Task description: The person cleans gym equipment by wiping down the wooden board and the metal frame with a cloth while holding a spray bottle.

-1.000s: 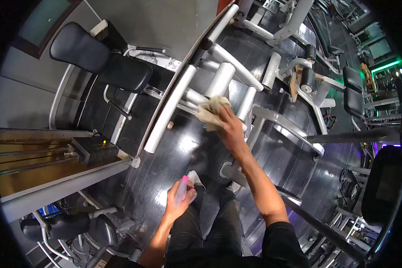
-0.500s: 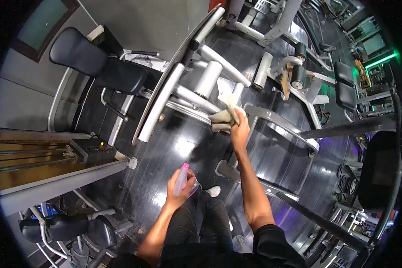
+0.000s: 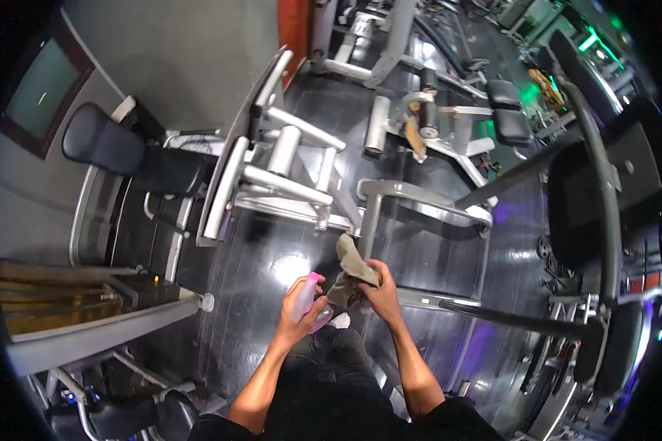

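My left hand (image 3: 292, 316) is wrapped round a translucent spray bottle (image 3: 305, 298) with a pink tip, held low in front of my legs. Beside it, my right hand (image 3: 383, 300) grips a crumpled beige cloth (image 3: 354, 263), which hangs over the fingers towards the bottle. Bottle and cloth are close together; whether they touch I cannot tell. Just beyond the cloth stands a metal weight-machine frame (image 3: 287, 189) with white-grey tubes.
A black padded seat (image 3: 171, 170) is at the left, near a weight stack (image 3: 143, 290). Grey machine bars (image 3: 426, 195) cross ahead on the right. A leg machine with padded rollers (image 3: 428, 114) stands farther off on the dark floor (image 3: 426, 264).
My right hand has drawn the cloth back from the metal frame, down towards the bottle. My left hand still holds the bottle. The view has swung to the right.
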The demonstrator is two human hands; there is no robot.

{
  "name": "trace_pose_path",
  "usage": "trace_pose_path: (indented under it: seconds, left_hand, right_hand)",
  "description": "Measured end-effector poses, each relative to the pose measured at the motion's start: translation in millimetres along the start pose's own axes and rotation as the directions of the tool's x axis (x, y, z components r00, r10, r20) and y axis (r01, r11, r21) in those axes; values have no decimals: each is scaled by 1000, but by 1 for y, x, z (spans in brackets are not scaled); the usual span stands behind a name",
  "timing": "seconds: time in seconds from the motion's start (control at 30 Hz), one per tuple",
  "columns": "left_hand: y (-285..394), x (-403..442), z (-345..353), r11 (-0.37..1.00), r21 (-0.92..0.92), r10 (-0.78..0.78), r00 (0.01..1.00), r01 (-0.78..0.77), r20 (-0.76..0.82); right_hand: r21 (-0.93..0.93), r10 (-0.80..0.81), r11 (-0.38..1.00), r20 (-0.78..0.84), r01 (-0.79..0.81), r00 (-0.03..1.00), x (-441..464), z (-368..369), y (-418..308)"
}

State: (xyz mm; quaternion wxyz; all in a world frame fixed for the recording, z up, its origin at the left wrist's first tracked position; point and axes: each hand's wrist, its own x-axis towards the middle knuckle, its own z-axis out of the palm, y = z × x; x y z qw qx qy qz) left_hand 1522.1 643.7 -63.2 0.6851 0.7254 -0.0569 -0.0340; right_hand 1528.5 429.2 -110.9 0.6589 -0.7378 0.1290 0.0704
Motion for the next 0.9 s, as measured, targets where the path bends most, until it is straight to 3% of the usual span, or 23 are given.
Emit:
trace_pose_path:
  seconds: [0.03,0.07,0.13,0.2,0.27,0.33,0.47,0.53,0.57,0.6,0.63,0.67,0.7,0.73,0.8,0.87,0.9]
  left_hand:
    - [4,-2,2,1000,0,-24,999,24,37]
    - [9,-4,7,1000,-8,-15,997,16,70]
    - [24,-10,11,999,-15,34,991,-32,132]
    - [28,-17,17,998,-28,58,977,-54,204]
    - [32,-20,22,996,-43,91,956,-83,280]
    - [38,-20,27,993,-40,115,898,-109,425]
    - [63,-21,32,982,-92,186,748,-166,638]
    - [74,-22,34,984,-142,175,721,-107,671]
    - [84,-20,31,982,-143,186,673,-120,716]
    - [93,-19,28,981,-143,194,622,-132,759]
    - [101,-22,29,975,-190,220,635,-117,740]
    - [106,-21,29,973,-198,231,612,-123,756]
    - [109,-21,28,969,-237,225,624,-65,749]
    - [113,-20,26,962,-274,216,636,-7,741]
    - [123,-18,25,963,-267,224,631,-28,742]
    - [126,-10,24,970,-243,204,576,-9,792]
    - [127,-10,26,970,-244,206,557,-6,805]
  right_hand:
    - [128,47,991,14,-48,999,-12,-7,0]
    - [131,45,991,-20,-42,999,-23,-15,0]
    - [-184,-73,982,-126,49,989,-48,-28,-3]
    - [-189,-69,982,-230,24,971,-72,-36,-27]
    - [-567,-299,818,-270,100,915,-97,-43,-64]
    - [-535,-309,841,-343,87,887,-122,-47,-79]
    - [-556,-391,813,-302,172,870,-166,-44,-96]
    - [-223,-219,967,-470,125,855,-183,-31,-96]
    - [1,-204,971,-515,238,833,-190,-23,-93]
    - [-1,-205,970,-542,243,815,-195,-17,-87]
    - [276,-137,883,-621,379,772,-198,-12,-81]
    - [504,-53,698,-672,509,739,-200,-8,-82]
    - [532,-16,604,-737,594,676,-204,0,-85]
    - [520,-16,598,-753,610,658,-206,4,-86]
    - [526,10,498,-798,689,603,-212,12,-86]
    - [707,225,254,-707,660,670,-223,18,-85]
    - [694,231,251,-720,675,654,-227,20,-85]
